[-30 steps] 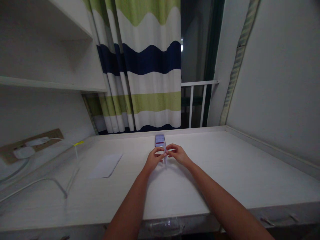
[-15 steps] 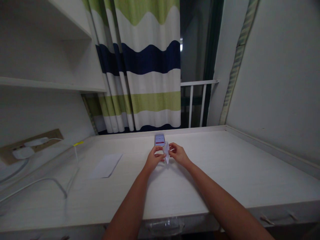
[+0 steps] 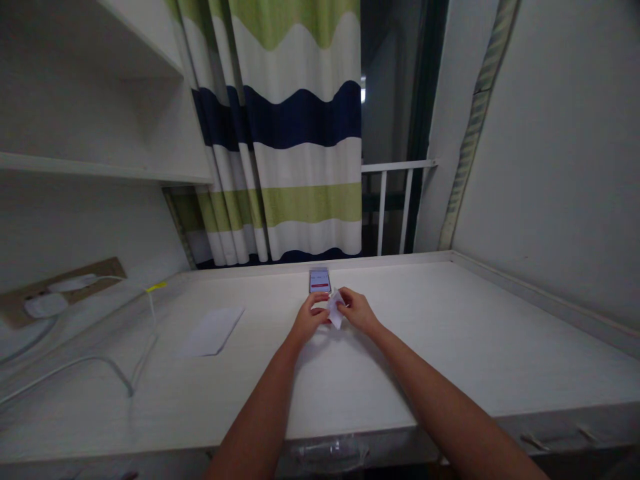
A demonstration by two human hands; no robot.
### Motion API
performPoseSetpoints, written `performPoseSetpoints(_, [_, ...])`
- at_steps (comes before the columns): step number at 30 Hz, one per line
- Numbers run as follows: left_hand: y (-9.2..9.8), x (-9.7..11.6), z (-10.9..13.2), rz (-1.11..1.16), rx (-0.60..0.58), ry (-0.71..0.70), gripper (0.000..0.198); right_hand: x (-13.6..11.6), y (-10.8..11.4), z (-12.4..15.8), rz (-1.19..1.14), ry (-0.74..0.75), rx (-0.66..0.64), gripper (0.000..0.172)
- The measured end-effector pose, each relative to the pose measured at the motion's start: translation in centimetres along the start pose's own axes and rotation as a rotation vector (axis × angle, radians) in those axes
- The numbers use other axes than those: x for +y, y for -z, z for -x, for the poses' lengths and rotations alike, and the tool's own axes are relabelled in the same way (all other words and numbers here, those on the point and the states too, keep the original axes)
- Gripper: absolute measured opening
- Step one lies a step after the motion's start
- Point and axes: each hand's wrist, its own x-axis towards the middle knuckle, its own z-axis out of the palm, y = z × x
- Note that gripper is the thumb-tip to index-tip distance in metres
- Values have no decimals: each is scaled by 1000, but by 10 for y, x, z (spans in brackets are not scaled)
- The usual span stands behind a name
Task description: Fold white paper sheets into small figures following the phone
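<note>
A small piece of folded white paper (image 3: 335,313) is held between my two hands, just above the desk. My left hand (image 3: 309,316) pinches its left edge with thumb and fingers. On the other side, my right hand (image 3: 358,309) grips the paper near its upper right, thumb against the face toward me. Right behind my hands a phone (image 3: 319,280) with a lit screen lies at the back of the desk. The exact shape of the folds is too small to make out.
A stack of white paper sheets (image 3: 213,331) lies left on the white desk (image 3: 475,347). A pale cable (image 3: 100,360) runs along the left side from a power strip (image 3: 47,305). A striped curtain (image 3: 300,120) hangs behind the desk, under a shelf's (image 3: 100,167) right end.
The folded paper has turned between my hands, so a broader face of it shows. My right hand has shifted slightly, its thumb now over the paper. My left hand has hardly moved.
</note>
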Motion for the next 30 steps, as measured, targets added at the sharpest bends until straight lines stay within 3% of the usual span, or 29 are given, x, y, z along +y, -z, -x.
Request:
performPoseSetpoints(8, [-2, -2, -2, -65, 29, -19, 27, -5, -1, 2, -5, -8, -21, 20])
performPoseSetpoints(16, [-4, -14, -2, -386, 154, -157, 19, -13, -9, 6, 41, -6, -39, 14])
performPoseSetpoints(23, [-10, -13, 1, -400, 151, -175, 20, -18, -16, 8, 107, -68, 62, 7])
performPoseSetpoints(30, [-14, -14, 3, -494, 183, -210, 21, -19, -18, 9, 150, -91, 94, 13])
